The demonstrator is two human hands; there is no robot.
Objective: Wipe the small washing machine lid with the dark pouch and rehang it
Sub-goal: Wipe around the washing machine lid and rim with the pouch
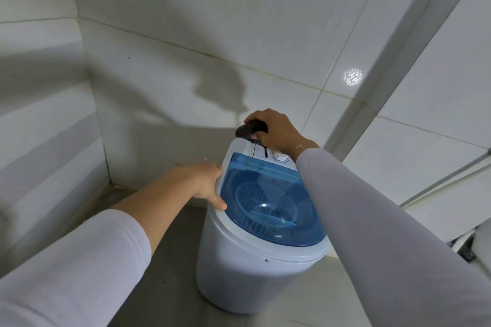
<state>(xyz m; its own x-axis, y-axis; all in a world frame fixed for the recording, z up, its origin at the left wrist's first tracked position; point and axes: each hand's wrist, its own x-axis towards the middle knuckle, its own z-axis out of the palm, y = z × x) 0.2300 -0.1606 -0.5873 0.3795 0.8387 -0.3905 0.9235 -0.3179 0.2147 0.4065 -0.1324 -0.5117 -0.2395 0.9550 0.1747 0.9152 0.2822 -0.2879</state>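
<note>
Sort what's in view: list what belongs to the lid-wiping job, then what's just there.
Job:
dark pouch, gripped in right hand
blue lid
small washing machine
left hand, bracing the machine's rim

Just there:
white dial
tiled wall
floor

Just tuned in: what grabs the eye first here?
The small white washing machine with its blue see-through lid, standing on the floor in a tiled corner. The right hand presses a dark pouch on its back edge; the left hand steadies its left rim.
</note>
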